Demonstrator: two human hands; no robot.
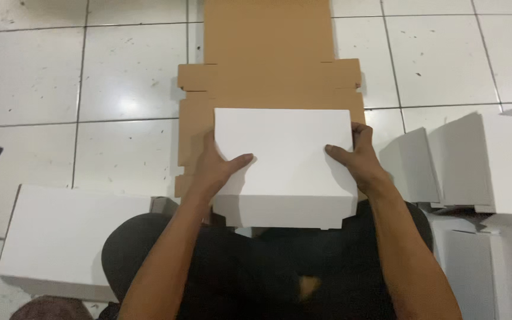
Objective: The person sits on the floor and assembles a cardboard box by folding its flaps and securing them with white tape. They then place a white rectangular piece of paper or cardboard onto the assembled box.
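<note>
I hold a white cardboard box (285, 160) in front of my lap, its flat top facing up. My left hand (217, 169) grips its left side with the thumb pressed on the top face. My right hand (357, 160) grips the right side the same way. Under and beyond the box lies a flat, unfolded brown cardboard blank (268, 53) on the tiled floor (120, 77).
A finished white box (66, 237) lies on the floor at my left. Several white boxes and folded panels (481, 166) are piled at my right. My knees in dark trousers (256, 272) fill the bottom of the view.
</note>
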